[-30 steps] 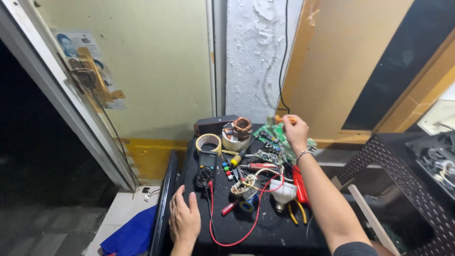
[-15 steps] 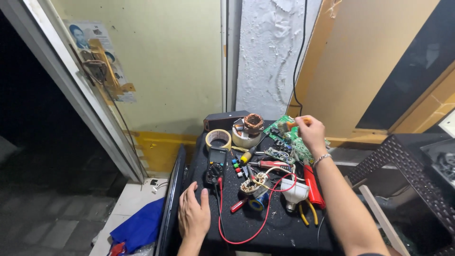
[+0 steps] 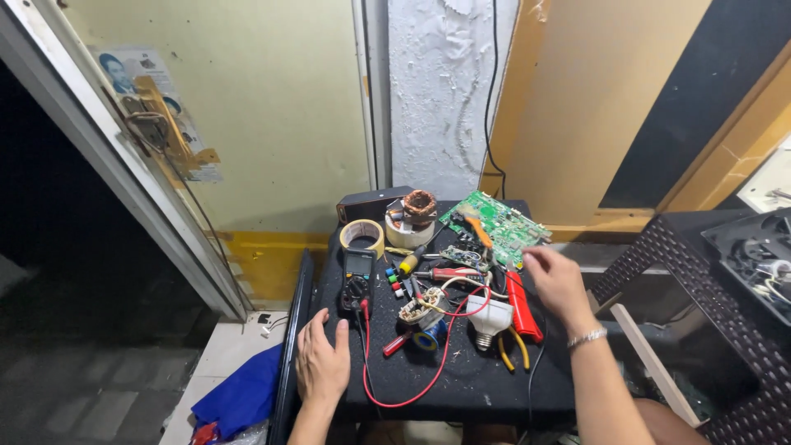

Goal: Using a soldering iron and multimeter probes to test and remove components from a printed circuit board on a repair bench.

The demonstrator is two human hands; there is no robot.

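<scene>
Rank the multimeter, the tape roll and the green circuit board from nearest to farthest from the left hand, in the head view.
1. Multimeter: just beyond the left hand, on the table's near-left part.
2. Tape roll: farther back, behind the multimeter.
3. Green circuit board: farthest, at the back right, tilted up.

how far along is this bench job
Done: tools and parts are laid out, multimeter with its red lead out. In hand: nothing gripped; left hand rests flat on the black table, right hand hovers open near the green circuit board. Left: no probing or repair visible.
</scene>
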